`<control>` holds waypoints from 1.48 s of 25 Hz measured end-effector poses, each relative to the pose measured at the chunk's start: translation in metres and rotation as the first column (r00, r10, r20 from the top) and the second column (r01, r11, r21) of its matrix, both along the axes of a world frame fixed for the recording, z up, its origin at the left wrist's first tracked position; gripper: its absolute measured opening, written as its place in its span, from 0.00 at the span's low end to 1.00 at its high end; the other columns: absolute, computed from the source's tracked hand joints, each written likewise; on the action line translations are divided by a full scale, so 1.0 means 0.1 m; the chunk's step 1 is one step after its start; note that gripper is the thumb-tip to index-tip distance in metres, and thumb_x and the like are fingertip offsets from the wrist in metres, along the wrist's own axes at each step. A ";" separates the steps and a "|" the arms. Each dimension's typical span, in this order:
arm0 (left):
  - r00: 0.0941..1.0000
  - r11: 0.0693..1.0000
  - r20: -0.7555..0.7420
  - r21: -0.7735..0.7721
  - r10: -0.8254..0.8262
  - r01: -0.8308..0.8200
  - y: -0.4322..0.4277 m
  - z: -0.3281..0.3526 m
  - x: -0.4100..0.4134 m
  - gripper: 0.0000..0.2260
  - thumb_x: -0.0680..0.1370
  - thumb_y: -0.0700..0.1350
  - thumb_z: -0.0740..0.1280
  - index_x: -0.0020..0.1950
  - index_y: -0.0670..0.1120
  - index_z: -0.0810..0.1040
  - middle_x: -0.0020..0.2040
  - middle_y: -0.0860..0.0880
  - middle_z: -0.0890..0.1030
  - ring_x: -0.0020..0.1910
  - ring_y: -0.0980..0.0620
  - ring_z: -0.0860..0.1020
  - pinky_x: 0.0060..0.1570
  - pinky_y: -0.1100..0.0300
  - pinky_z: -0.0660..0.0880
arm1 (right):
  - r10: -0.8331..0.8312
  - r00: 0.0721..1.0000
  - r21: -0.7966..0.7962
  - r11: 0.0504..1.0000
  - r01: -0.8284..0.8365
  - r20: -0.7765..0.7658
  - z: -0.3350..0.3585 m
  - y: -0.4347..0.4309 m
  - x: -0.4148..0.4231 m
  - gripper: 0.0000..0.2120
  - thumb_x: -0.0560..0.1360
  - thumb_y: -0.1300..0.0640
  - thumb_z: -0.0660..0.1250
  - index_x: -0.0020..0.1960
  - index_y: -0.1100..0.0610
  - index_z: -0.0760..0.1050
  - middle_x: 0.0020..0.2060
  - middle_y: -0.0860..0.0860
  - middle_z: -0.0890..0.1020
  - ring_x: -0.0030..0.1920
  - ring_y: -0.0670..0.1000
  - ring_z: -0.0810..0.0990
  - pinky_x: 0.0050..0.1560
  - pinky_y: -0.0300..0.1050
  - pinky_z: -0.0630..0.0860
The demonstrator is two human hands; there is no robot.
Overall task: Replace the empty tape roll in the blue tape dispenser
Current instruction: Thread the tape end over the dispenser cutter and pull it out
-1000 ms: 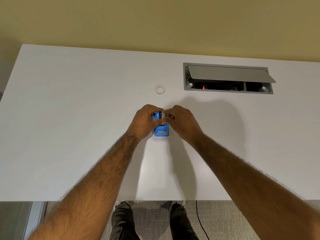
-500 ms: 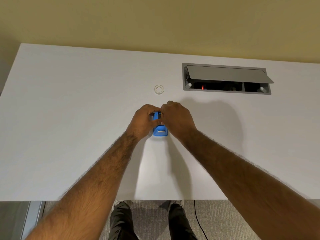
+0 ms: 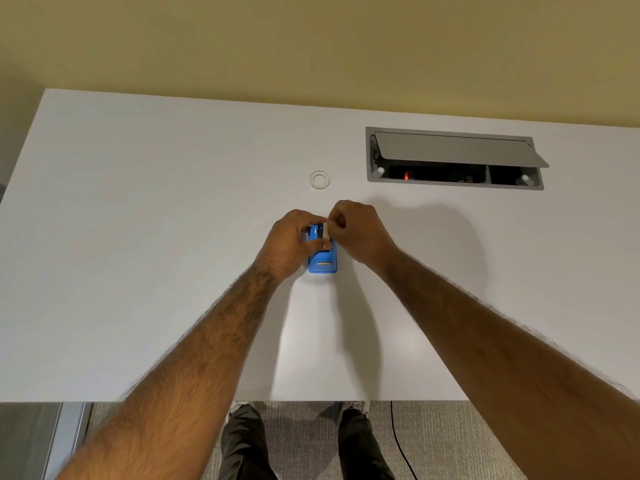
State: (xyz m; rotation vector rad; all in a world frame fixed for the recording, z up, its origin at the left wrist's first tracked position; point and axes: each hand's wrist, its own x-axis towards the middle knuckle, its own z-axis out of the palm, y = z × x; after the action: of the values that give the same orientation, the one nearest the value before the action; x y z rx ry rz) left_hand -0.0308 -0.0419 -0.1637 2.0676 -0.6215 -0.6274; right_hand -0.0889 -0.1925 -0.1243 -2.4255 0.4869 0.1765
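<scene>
**Camera setup: single head view**

We have one wide-angle head view, looking forward and steeply down from above the white table (image 3: 138, 237). Near edge, floor and wall all fit in frame; hands sit mid-frame at arm's reach.

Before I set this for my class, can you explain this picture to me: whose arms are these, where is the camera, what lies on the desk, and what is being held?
There is no machine here. The picture comes from a wide-angle camera worn on a person's head, looking forward and down, so the two bare arms reaching in from below are that person's own.

On the white desk stands a blue tape dispenser. The left hand grips its left side. The right hand pinches a small white piece just above the dispenser's top; it is too small to tell whether this is a roll or loose tape.

Farther back lies a white ring, probably a tape roll, apart from both hands. To the right, a grey hatch in the desk stands open. Below the desk edge you see the person's legs and carpet.
</scene>
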 end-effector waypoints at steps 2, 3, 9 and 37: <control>1.000 1.000 -0.005 -0.007 0.005 -0.005 0.00 0.01 0.00 0.15 0.70 0.49 0.78 0.55 0.56 0.81 0.52 0.53 0.81 0.52 0.52 0.78 0.57 0.51 0.77 | 0.015 1.000 0.044 0.999 -0.016 0.013 0.00 -0.02 -0.05 0.05 0.74 0.56 0.65 0.45 0.58 0.76 0.37 0.51 0.80 0.37 0.49 0.77 0.38 0.40 0.73; 1.000 1.000 -0.002 -0.007 0.003 -0.003 0.00 0.01 0.00 0.15 0.70 0.49 0.78 0.56 0.55 0.82 0.52 0.53 0.81 0.52 0.51 0.78 0.57 0.50 0.77 | 0.037 0.999 0.029 0.999 -0.037 0.011 -0.01 -0.01 -0.06 0.07 0.75 0.55 0.65 0.45 0.59 0.77 0.37 0.53 0.81 0.37 0.50 0.78 0.39 0.41 0.74; 1.000 1.000 -0.008 0.004 -0.004 0.004 0.00 0.02 -0.01 0.16 0.71 0.49 0.77 0.58 0.50 0.82 0.53 0.50 0.81 0.53 0.50 0.78 0.58 0.49 0.77 | 0.064 0.997 -0.064 0.996 -0.061 0.045 -0.07 0.04 -0.07 0.10 0.78 0.55 0.62 0.43 0.61 0.76 0.37 0.56 0.81 0.37 0.53 0.78 0.41 0.43 0.73; 0.999 1.000 -0.048 0.012 0.021 -0.021 0.00 0.01 0.01 0.17 0.70 0.49 0.78 0.58 0.51 0.82 0.53 0.52 0.81 0.53 0.51 0.78 0.59 0.51 0.76 | -0.018 0.997 0.053 0.998 0.014 0.079 -0.20 -0.04 -0.03 0.05 0.75 0.57 0.65 0.43 0.58 0.78 0.35 0.49 0.80 0.34 0.46 0.75 0.36 0.31 0.68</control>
State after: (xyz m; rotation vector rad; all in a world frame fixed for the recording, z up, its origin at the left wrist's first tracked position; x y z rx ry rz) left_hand -0.0297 -0.0424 -0.1629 2.0612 -0.5691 -0.6677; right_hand -0.0924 -0.1967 -0.1441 -2.3667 0.4604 0.0842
